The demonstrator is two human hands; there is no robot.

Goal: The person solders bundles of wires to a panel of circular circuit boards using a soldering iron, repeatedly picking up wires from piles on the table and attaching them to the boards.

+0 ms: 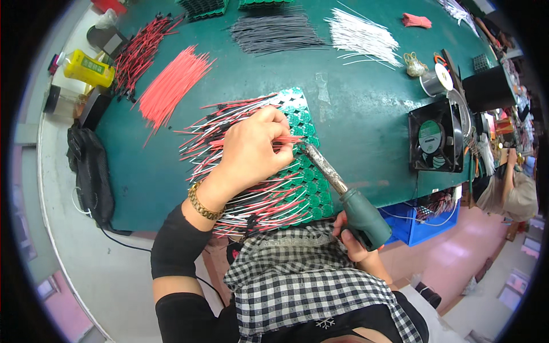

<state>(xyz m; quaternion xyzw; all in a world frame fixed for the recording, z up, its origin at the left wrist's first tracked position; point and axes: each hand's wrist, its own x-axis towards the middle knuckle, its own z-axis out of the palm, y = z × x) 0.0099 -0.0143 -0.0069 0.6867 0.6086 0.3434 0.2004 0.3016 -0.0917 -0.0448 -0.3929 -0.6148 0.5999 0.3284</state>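
My left hand is closed in a pinch on a few red wires, their ends pointing right over a sheet of small round green circuit boards. In my right hand is a soldering iron with a dark green handle. Its metal barrel slants up to the left, and the tip is at the boards close by the red wire ends; whether it touches them I cannot tell. Red, white and black wires spread leftward from the boards, partly under my left hand and wrist.
Bundles of red wires, black wires and white wires lie at the back of the green table. A square fan and a solder wire spool stand right. A yellow bottle is left; a blue crate sits below the right edge.
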